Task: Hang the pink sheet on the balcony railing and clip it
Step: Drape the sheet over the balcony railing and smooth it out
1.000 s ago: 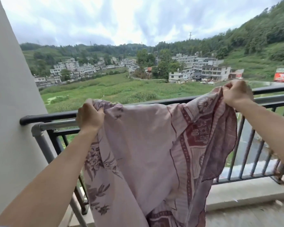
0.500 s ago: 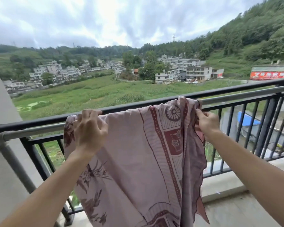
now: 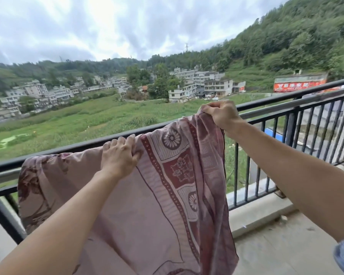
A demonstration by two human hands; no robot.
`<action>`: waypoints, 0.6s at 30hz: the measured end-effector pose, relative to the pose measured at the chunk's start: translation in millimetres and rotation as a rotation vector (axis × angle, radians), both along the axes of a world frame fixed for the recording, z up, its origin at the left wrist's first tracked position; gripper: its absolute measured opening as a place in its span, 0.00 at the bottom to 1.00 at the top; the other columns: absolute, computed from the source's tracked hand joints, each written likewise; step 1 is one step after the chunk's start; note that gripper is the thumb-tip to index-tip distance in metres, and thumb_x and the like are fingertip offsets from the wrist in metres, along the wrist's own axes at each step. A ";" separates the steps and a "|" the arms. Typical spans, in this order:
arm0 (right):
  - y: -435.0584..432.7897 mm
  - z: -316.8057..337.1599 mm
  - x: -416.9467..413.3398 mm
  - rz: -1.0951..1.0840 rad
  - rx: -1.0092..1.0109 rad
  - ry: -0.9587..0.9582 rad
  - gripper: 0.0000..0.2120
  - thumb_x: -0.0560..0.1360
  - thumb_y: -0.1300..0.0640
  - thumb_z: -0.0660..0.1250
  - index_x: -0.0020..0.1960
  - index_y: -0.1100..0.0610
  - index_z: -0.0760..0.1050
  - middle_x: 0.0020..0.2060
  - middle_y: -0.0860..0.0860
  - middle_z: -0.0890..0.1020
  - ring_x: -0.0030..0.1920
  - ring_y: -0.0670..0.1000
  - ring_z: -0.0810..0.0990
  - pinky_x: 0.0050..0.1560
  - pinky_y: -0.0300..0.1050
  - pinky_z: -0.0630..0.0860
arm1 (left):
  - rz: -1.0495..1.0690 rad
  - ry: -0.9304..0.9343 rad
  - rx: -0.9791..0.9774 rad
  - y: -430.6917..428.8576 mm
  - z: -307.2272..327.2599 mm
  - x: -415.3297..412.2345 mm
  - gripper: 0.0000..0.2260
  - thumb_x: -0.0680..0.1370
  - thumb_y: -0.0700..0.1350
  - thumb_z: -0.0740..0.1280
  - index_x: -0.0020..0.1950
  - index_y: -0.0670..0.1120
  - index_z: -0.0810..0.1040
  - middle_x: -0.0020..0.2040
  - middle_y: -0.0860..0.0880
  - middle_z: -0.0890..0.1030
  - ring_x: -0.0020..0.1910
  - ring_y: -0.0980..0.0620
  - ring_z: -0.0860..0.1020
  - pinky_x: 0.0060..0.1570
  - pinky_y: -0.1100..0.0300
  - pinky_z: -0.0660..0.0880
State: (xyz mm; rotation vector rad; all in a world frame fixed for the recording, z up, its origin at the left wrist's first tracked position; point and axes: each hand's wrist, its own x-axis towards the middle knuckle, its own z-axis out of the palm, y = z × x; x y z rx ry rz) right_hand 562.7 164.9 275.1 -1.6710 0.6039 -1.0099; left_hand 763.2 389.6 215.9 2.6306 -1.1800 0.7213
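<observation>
The pink sheet [image 3: 143, 205], patterned with dark red borders and flower motifs, drapes over the black balcony railing [image 3: 276, 100] and its silver inner bar, hanging down on my side. My left hand [image 3: 119, 155] presses and grips the sheet's top edge at the rail, near the middle. My right hand [image 3: 220, 114] pinches the bunched right corner of the sheet, lifted slightly above the rail. No clip is in view.
The railing runs from lower left to upper right with vertical black bars [image 3: 306, 132] below it. A concrete kerb [image 3: 256, 213] and tiled floor lie at the right. Beyond are fields, buildings and a wooded hill.
The view has swung right along the railing. More of the sheet now lies over the rail at the left, and my right hand has raised the bunched corner further right.
</observation>
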 end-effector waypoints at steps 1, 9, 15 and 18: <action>5.6 7.7 5.0 0.114 0.026 -0.022 0.08 0.77 0.59 0.68 0.41 0.59 0.81 0.34 0.53 0.82 0.33 0.50 0.81 0.34 0.42 0.80 | 0.003 -0.009 0.006 0.0 -0.3 2.4 0.25 0.78 0.62 0.57 0.71 0.51 0.64 0.63 0.45 0.74 0.63 0.43 0.70 0.65 0.47 0.60; -3.7 -47.5 21.8 0.087 0.006 0.128 0.13 0.76 0.54 0.70 0.35 0.60 0.82 0.32 0.51 0.84 0.33 0.50 0.81 0.42 0.47 0.81 | 0.007 -0.034 0.021 1.0 -3.6 7.4 0.25 0.77 0.63 0.57 0.71 0.53 0.62 0.62 0.47 0.73 0.63 0.44 0.69 0.65 0.47 0.60; -62.1 -57.5 -17.4 -0.272 -0.085 0.263 0.07 0.76 0.56 0.68 0.41 0.55 0.80 0.38 0.50 0.84 0.42 0.55 0.84 0.48 0.54 0.82 | -0.026 0.033 -0.151 -24.3 3.2 -21.6 0.24 0.77 0.63 0.59 0.66 0.49 0.71 0.63 0.46 0.73 0.64 0.45 0.70 0.65 0.45 0.62; -64.5 -63.5 -19.6 -0.211 -0.150 0.401 0.06 0.76 0.55 0.69 0.47 0.58 0.81 0.40 0.52 0.83 0.41 0.53 0.81 0.46 0.51 0.79 | -0.303 -0.043 -0.295 -69.7 8.0 -67.4 0.17 0.77 0.54 0.65 0.63 0.48 0.76 0.61 0.47 0.74 0.61 0.46 0.71 0.62 0.48 0.66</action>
